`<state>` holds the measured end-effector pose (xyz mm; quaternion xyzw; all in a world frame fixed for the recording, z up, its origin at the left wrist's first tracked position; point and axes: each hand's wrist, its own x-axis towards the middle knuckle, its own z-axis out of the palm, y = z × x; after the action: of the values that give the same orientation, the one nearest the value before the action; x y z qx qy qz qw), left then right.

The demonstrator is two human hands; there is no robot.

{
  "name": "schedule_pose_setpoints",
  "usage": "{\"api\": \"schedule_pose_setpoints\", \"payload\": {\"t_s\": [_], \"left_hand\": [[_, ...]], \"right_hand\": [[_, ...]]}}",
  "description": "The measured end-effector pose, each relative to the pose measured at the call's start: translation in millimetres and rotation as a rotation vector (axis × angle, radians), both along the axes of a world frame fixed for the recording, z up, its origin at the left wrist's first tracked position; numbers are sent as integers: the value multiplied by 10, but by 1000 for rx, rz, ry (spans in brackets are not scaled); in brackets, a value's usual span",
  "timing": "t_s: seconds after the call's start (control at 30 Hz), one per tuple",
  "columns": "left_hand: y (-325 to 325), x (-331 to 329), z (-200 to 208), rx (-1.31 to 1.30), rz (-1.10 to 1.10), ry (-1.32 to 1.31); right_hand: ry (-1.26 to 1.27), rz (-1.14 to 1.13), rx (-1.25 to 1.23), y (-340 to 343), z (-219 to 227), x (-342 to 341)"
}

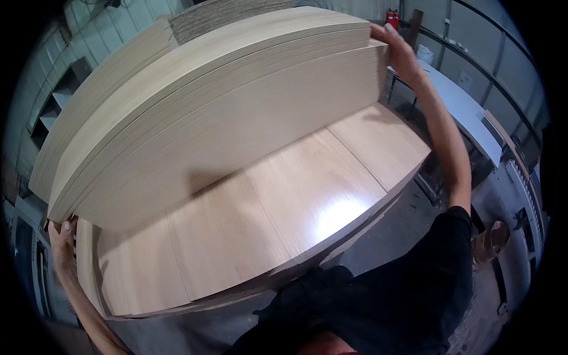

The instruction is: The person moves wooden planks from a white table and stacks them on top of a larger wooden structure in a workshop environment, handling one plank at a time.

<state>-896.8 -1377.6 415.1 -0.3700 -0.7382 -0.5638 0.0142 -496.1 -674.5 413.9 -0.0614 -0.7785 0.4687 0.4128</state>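
My left hand [62,239] and right hand [399,50] each clamp an end of the panel stack [207,118], tilted up on edge over the flat panels [266,207]. I should keep the grips level so no sheet slides.

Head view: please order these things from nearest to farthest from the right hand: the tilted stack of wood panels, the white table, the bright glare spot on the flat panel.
1. Tilted stack of wood panels: the right hand grips its upper right end.
2. White table: just right of that hand, behind the forearm.
3. Bright glare spot: lower, on the flat panel near its front edge.
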Motion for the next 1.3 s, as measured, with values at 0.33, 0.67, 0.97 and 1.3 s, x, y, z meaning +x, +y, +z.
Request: {"api": "schedule_pose_setpoints", "payload": {"t_s": [0.33, 0.67, 0.97, 1.3], "left_hand": [[263, -94, 44, -74, 206, -15], [500, 56, -28, -110, 175, 66], [509, 61, -194, 39, 109, -36], [1101, 385, -350, 326, 198, -31]], "right_hand": [[145, 283, 1, 222, -203, 3], [202, 174, -68, 113, -366, -2], [380, 170, -122, 563, -658, -218], [416, 97, -444, 1034, -744, -185]]}}
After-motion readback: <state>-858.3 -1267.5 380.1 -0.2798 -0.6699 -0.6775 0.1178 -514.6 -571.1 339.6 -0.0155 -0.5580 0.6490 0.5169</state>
